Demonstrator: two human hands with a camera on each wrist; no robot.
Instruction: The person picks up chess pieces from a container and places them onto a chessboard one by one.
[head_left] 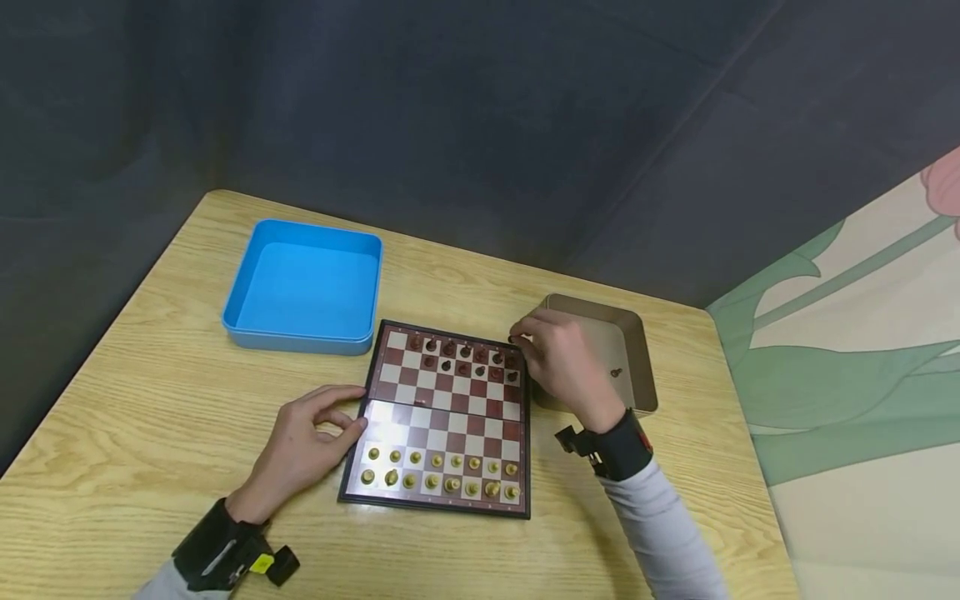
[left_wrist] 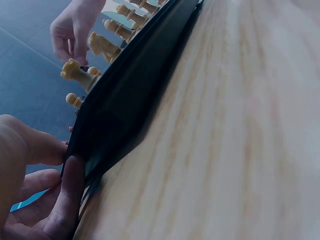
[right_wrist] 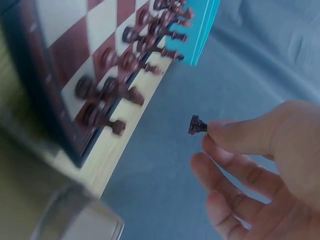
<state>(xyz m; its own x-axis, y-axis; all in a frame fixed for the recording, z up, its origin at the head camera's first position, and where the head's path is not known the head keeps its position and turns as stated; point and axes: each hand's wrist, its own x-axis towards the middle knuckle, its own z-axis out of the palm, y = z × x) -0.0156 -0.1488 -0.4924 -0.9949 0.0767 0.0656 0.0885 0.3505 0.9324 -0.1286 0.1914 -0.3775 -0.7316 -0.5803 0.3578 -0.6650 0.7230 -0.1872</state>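
Note:
A checkered chessboard [head_left: 442,423] lies unfolded on the table, with gold chess pieces [head_left: 452,484] in two rows at the near side and dark ones [head_left: 465,352] at the far side. My left hand [head_left: 307,442] rests with thumb and fingertips against the board's left edge. Over the far right corner, my right hand [head_left: 562,354] pinches a small dark chess piece [right_wrist: 196,125] between thumb and forefinger. Its base shows in the right wrist view, while the fingers cover its top.
A blue tray [head_left: 300,344] stands behind the board to the left. To the right is a grey-brown box [head_left: 643,367], partly behind my right hand, with a dark chess piece [head_left: 616,372] inside. Dark cloth [head_left: 465,150] hangs beyond the table [head_left: 165,400].

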